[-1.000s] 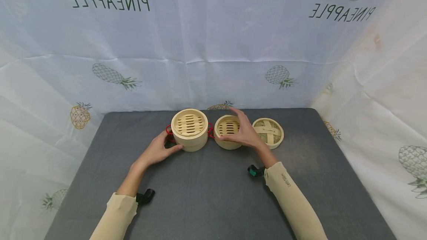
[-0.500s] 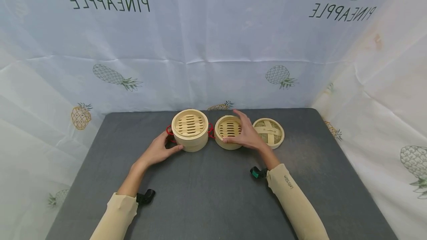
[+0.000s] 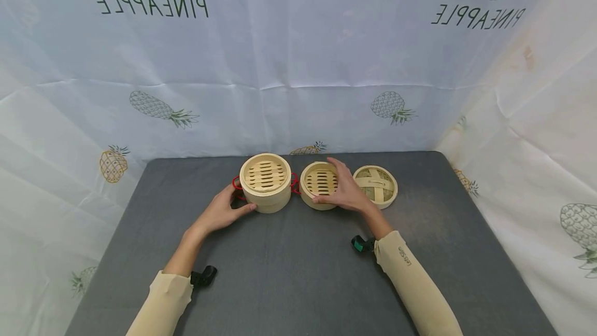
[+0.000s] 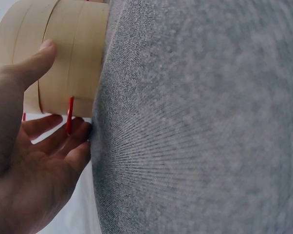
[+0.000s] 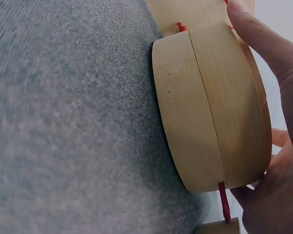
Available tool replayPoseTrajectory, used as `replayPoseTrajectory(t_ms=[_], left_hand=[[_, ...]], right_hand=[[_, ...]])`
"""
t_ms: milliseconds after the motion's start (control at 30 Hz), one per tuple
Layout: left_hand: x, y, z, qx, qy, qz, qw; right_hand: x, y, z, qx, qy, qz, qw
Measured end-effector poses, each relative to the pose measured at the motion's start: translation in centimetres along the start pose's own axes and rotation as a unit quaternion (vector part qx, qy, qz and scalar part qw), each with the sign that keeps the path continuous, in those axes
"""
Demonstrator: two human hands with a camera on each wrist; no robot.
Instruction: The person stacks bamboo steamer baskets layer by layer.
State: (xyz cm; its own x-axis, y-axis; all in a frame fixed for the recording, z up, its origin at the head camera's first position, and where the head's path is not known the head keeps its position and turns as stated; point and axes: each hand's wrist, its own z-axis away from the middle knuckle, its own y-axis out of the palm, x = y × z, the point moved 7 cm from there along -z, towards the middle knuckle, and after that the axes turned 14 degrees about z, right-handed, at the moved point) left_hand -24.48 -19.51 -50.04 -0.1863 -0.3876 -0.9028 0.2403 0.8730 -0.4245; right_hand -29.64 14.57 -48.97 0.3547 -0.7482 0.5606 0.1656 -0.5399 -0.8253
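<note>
A tall bamboo steamer basket (image 3: 267, 183) with slotted slats and red side handles stands at the table's far side. My left hand (image 3: 223, 209) holds its left side, thumb (image 4: 37, 63) on the pale wall and fingers by the red handle (image 4: 70, 114). To its right sits a lower, slatted bamboo steamer basket (image 3: 308, 198). My right hand (image 3: 347, 191) spans that basket's right half, thumb at the front rim and fingers at the back; part of the slats is hidden under it. The woven bamboo lid (image 3: 379, 183) lies just right of this hand.
The dark grey table (image 3: 289, 274) has its back edge close behind the baskets. A white curtain (image 3: 303, 51) printed with pineapples hangs at the back and sides. Black wrist devices (image 3: 203, 276) sit at both sleeve cuffs.
My right hand has shifted slightly right and nearer on the lower basket, its thumb and fingertips drawing a little closer together. The left hand, both baskets and the lid stay nearly the same.
</note>
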Motion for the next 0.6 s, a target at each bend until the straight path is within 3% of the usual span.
replayPoseTrajectory(t_ms=[600], left_hand=[[-0.15, -0.02, 0.17, -0.002, 0.004, -0.001, 1.0000]], right_hand=[[-0.49, 0.41, 0.24, 0.011, 0.012, 0.002, 0.9999]])
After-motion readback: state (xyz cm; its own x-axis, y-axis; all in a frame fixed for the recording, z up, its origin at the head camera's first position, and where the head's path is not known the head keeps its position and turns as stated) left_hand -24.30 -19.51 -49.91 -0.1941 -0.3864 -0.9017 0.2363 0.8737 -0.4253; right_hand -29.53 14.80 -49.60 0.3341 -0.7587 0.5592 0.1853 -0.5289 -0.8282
